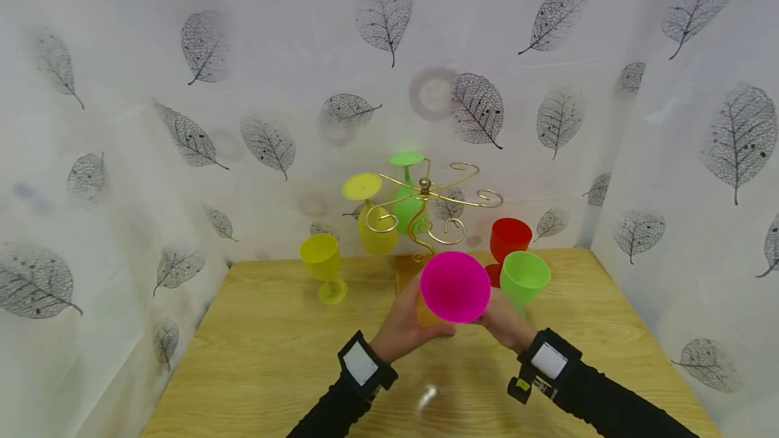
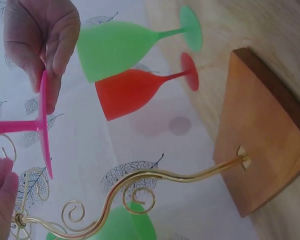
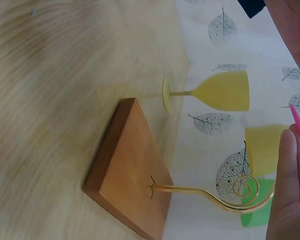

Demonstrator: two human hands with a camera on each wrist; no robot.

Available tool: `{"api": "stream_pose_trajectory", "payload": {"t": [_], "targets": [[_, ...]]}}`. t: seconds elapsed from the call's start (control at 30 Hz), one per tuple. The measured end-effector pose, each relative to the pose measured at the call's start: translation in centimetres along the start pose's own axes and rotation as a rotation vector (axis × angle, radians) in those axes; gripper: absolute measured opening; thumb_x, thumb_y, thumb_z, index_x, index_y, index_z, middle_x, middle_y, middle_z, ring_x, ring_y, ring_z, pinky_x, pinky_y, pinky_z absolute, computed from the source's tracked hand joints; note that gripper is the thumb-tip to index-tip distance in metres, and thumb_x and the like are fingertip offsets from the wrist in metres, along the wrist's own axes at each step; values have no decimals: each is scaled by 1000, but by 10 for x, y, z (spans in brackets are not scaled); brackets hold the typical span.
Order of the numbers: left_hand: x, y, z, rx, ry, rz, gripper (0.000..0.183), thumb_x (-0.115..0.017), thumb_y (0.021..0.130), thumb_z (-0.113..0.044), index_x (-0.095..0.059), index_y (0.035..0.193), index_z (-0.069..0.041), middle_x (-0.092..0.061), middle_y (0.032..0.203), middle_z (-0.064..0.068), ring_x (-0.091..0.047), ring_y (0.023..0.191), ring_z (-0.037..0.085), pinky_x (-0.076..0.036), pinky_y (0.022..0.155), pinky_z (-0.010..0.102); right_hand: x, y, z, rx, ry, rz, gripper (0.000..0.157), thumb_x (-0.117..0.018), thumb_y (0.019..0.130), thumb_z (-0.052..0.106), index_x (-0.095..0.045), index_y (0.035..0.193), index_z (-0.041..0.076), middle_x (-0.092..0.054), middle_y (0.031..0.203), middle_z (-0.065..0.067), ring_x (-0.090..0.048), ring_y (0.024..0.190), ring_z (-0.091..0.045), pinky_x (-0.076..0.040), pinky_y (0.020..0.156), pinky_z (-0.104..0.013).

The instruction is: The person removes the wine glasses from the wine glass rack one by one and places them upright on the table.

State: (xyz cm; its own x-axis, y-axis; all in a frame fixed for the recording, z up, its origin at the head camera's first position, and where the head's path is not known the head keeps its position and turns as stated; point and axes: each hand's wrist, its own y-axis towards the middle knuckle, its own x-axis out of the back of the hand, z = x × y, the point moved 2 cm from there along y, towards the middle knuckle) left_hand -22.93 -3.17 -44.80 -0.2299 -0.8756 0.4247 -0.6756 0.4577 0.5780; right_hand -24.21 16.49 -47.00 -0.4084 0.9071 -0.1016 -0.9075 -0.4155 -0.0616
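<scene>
The right hand (image 1: 504, 321) pinches the foot of the bright pink, plastic-looking goblet (image 1: 455, 287), which is bowl-up between both hands; the left hand (image 1: 404, 324) has thumb and fingers spread beside it, contact with the bowl unclear. A firm, level pinch seems wise, with slow movements around the gold scroll-armed stand (image 1: 425, 188) beyond the hands and the light-green goblet (image 1: 525, 277) just beside the right

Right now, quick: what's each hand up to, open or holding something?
Left hand: beside the pink goblet; open or gripping, can't be told.
Right hand: closed, pinching that goblet's foot.
</scene>
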Motion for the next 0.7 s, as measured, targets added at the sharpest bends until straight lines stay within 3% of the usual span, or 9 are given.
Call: {"api": "stream_pose_trajectory", "payload": {"t": [0.13, 0.2, 0.37, 0.6, 0.7], "targets": [[-5, -2, 0, 122, -115, 37, 85, -80, 73, -12, -32, 143, -22, -47, 140, 2, -46, 130, 18, -39, 110, 37, -4, 1, -12, -45, 45, 5, 42, -54, 94, 8, -46, 134, 9, -65, 101, 11, -66, 88, -7, -56, 82, -28], [-7, -4, 0, 151, -157, 42, 79, -78, 75, -8, -36, 140, -19, -49, 138, 4, -48, 128, 19, -40, 109, 37, -6, 2, -17, -60, 49, 7, 42, -54, 91, 3, -46, 133, 2, -66, 100, 10, -66, 88, -8, -56, 83, -30], [-10, -7, -1, 193, -267, 56, 74, -73, 78, -1, -35, 140, -12, -49, 138, 12, -47, 127, 21, -42, 106, 34, -12, 1, -25, -83, 74, 24, 41, -53, 85, -7, -55, 124, 4, -68, 96, 8, -68, 85, -9, -57, 84, -34], [-9, -7, -2, 224, -337, 85, 80, -72, 78, 1, -27, 143, -10, -43, 141, 17, -43, 130, 21, -41, 107, 33, -15, 0, -28, -104, 82, 63, 49, -53, 84, -7, -46, 132, -7, -69, 100, 6, -69, 88, -12, -56, 85, -34], [-8, -8, 0, 251, -365, 81, 81, -70, 79, 4, -25, 144, -12, -42, 142, 16, -44, 130, 22, -42, 106, 32, -16, 2, -32, -125, 97, 99, 43, -54, 87, -3, -49, 129, -5, -70, 102, 4, -70, 91, -14, -55, 89, -38]]}}
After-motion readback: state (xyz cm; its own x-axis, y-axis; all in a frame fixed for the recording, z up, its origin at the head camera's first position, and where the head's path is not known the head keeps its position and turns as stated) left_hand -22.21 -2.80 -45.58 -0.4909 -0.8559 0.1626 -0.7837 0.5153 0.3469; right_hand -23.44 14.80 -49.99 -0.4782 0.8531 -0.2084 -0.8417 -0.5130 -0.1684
